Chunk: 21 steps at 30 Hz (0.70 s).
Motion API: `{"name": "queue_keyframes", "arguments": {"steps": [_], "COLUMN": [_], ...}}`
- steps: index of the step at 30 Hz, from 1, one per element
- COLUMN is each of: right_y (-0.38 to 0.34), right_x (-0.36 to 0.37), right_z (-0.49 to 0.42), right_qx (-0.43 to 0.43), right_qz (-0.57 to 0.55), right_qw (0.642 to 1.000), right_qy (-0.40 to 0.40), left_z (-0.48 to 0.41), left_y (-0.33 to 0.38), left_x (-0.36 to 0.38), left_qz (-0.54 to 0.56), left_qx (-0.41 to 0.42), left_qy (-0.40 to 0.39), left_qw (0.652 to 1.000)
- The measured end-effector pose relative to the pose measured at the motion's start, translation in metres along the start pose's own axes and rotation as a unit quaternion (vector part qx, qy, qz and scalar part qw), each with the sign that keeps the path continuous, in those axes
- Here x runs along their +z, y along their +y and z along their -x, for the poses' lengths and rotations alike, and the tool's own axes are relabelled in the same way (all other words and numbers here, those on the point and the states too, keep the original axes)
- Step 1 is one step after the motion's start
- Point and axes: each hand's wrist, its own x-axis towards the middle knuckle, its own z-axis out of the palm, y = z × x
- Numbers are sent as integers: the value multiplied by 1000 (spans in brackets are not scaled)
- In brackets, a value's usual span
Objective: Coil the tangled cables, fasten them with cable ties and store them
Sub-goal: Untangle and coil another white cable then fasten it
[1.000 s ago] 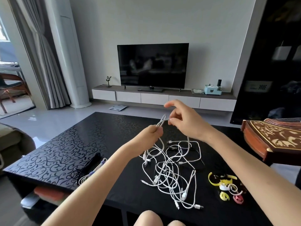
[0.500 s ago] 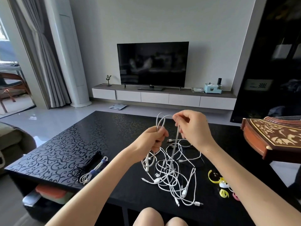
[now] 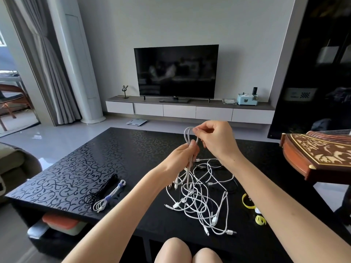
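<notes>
A heap of tangled white cables [image 3: 201, 198] lies on the black patterned table [image 3: 79, 168]. My left hand [image 3: 180, 158] grips a folded white cable [image 3: 187, 135] above the heap, its loops sticking up past my fist. My right hand [image 3: 212, 139] pinches the top of those loops. The cable's loose ends hang down into the heap. A coiled black cable [image 3: 103, 187] and a coiled white cable with blue ties [image 3: 110, 196] lie side by side at the table's left front. Yellow cable ties [image 3: 248, 204] sit at the right, partly hidden by my right forearm.
A carved wooden zither [image 3: 319, 156] overhangs the table's far right corner. A lidded box [image 3: 60, 223] sits under the table at the left. Beyond the table are a television [image 3: 176, 71] and a low cabinet. My knees are at the table's near edge.
My right hand has come down and back to the top of the loops held by my left hand, laying another fold of the white cable there. My left hand has stayed in place.
</notes>
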Motion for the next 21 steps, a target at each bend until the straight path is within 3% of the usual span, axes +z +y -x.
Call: {"name": "queue_keyframes", "arguments": {"steps": [3,5,7,10,15,18,21], "right_y": [-2,1,7,22,32,33,50], "right_x": [1,2,3,13,37,45,42], "right_z": [-4,-4,4,28,55,57,69], "right_qx": [-1,12,50,119,129,124,146], "right_qz": [-14,-60,-127,-190,-242,-281,-233], "right_qw": [1000,998,990,962,921,920,934], "right_qy": [0,2,-32,-156,-276,-245,-228], "left_z": [-3,-7,-14,-27,-36,-36,-33], "left_y": [3,8,17,36,55,64,74], "left_x": [2,1,-7,-29,-38,-41,-60], "left_qz": [54,161,300,442,433,416,364], "left_qx": [6,0,-14,-16,7,27,78], "left_qy": [35,51,82,139,119,129,177], "left_qw": [998,986,950,886,894,900,911]}}
